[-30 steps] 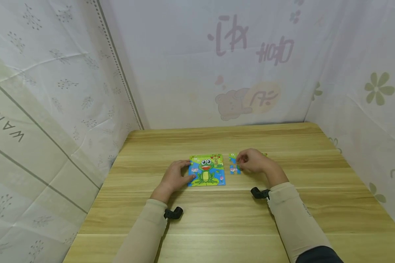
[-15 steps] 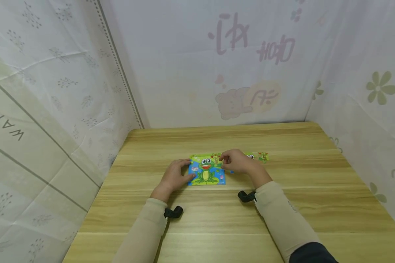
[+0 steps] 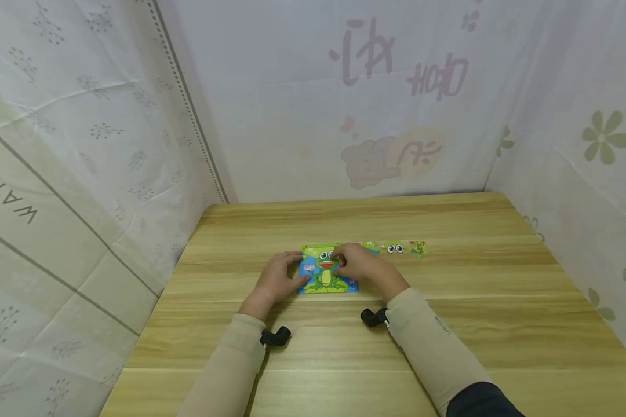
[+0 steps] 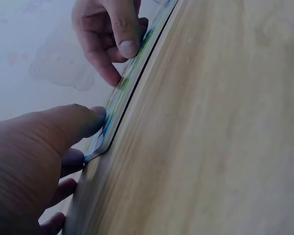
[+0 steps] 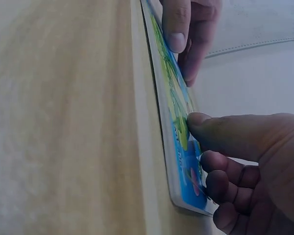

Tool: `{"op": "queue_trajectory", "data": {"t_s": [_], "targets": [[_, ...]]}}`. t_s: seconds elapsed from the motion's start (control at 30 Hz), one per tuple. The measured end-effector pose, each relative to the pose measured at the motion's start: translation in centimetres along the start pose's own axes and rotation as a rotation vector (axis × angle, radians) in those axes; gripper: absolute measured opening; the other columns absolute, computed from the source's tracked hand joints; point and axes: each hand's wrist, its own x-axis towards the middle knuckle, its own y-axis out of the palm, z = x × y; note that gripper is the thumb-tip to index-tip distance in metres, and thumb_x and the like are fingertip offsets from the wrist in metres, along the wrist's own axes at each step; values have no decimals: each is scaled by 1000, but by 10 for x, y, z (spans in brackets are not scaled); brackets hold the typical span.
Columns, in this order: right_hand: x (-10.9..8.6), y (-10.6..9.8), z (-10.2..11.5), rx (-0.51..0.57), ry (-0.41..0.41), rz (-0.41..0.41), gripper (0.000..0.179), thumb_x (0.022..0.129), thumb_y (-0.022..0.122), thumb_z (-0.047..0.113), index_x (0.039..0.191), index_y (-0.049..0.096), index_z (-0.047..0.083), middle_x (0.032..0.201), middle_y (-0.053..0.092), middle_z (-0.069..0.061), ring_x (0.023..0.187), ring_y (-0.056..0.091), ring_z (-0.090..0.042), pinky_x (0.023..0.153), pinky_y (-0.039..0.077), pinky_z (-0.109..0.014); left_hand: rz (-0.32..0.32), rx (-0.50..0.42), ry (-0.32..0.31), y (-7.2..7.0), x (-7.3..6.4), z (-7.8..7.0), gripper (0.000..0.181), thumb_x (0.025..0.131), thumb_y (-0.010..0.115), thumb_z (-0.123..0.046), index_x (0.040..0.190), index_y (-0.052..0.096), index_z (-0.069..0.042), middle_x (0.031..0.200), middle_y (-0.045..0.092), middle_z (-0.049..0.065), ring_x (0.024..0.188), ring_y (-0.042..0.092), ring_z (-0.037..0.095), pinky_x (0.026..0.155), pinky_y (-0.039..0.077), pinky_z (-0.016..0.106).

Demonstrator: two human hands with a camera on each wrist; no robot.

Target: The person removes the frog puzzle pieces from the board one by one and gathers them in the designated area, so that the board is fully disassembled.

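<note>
1. Puzzle (image 3: 326,280) with a frog on it lies flat on the bench (image 3: 318,353), between our two hands, its middle right partly covered.

2. Our left hand (image 3: 276,280) rests at its left side, thumb and fingers spread apart, the thumb on the near part of the picture. If that light steadying slackens, we think a push from the right could slide or turn the puzzle.

3. Our right hand (image 3: 364,263) reaches over the right half, fingers curled with their tips close together. We cannot tell whether they pinch a piece; the hand hides what is beneath. A piece held there could slip or go down askew if we cannot see its edges.

4. If the right thumb bears down too hard near the edge, we might tip up whatever lies loose under it.

5. Right of the puzzle, an eye piece (image 3: 395,248), a tree piece (image 3: 417,248) and a flower piece (image 3: 370,245) lie in a row. The flower piece is close beside our right hand and partly hidden by it, so a careless sweep of the knuckles could knock it out of line.
</note>
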Motion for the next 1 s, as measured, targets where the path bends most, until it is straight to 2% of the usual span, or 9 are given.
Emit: {"op": "queue_trajectory", "data": {"t_s": [0.33, 0.53, 0.67, 0.77, 1.0], "targets": [[-2, 3, 1, -10, 6, -4, 40, 97, 79, 23, 132, 68, 7, 86, 61, -1, 63, 59, -13, 70, 53, -32, -18, 47, 0, 4, 1, -6, 63, 93, 81, -42, 141, 65, -5, 150, 57, 5, 142, 48, 30, 119, 39, 47], [-3, 2, 3, 9, 20, 13, 37, 98, 78, 22, 131, 66, 8, 87, 61, -2, 62, 59, -14, 70, 54, -34, -77, 20, 58, 6, -1, -14, 49, 90, 86, -34, 128, 72, -6, 132, 64, 6, 127, 57, 31, 109, 47, 48], [-2, 2, 3, 9, 23, 6, 35, 99, 77, 23, 129, 65, 11, 87, 62, -2, 62, 59, -14, 69, 54, -33, -113, 6, 85, 9, -1, -19, 38, 88, 87, -32, 117, 77, -9, 115, 67, 4, 109, 60, 26, 94, 53, 42], [-1, 3, 2, 7, 21, -3, 34, 98, 78, 22, 128, 64, 12, 87, 62, -2, 63, 59, -14, 69, 53, -33, -127, 13, 85, 13, -1, -21, 33, 87, 88, -34, 110, 78, -11, 105, 66, 0, 100, 58, 22, 85, 52, 38], [0, 2, 3, -13, 37, -32, 30, 98, 78, 22, 124, 66, 13, 89, 63, 0, 70, 59, -15, 69, 53, -33, -153, 30, 62, 20, -1, -25, 37, 84, 90, -40, 103, 78, -11, 99, 66, -1, 97, 58, 24, 86, 50, 41]]}}
